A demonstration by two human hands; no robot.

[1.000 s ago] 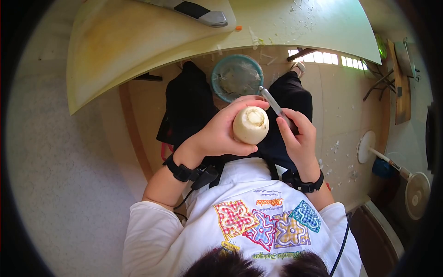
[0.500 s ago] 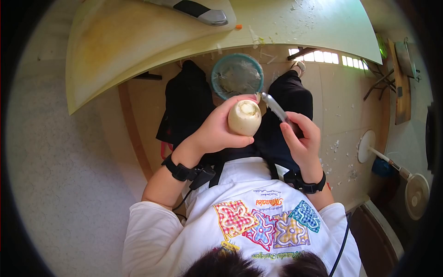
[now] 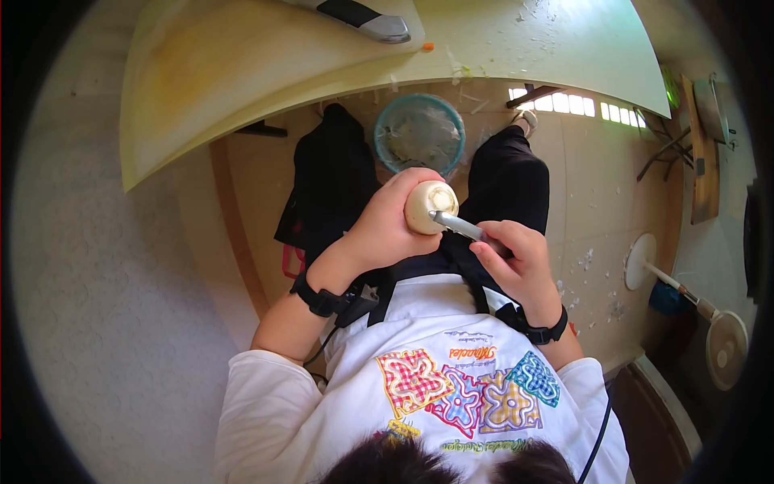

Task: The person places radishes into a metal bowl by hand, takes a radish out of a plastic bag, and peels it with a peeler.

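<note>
A pale, round-ended vegetable, looking like a white radish (image 3: 421, 211), sits in my left hand (image 3: 385, 224), whose fingers wrap around it from the left; its cut end faces up. My right hand (image 3: 518, 256) grips the dark handle of a peeler (image 3: 459, 225). The peeler's silver head lies across the near right side of the radish's end and appears to touch it. Beyond my hands, between the knees, a blue-rimmed basin (image 3: 419, 98) with peelings in it stands on the floor.
Across the top runs a pale table (image 3: 516, 68) with a cutting board (image 3: 322, 60), a knife (image 3: 367, 22) and an orange scrap (image 3: 428, 47). Scraps dot the floor (image 3: 584, 202). A white fan (image 3: 726, 345) and a folding stand (image 3: 667, 153) are at the right.
The peeler has moved left and toward my body, from beside the radish's far edge onto its end. My left hand has tilted the radish slightly. Both hands keep their hold.
</note>
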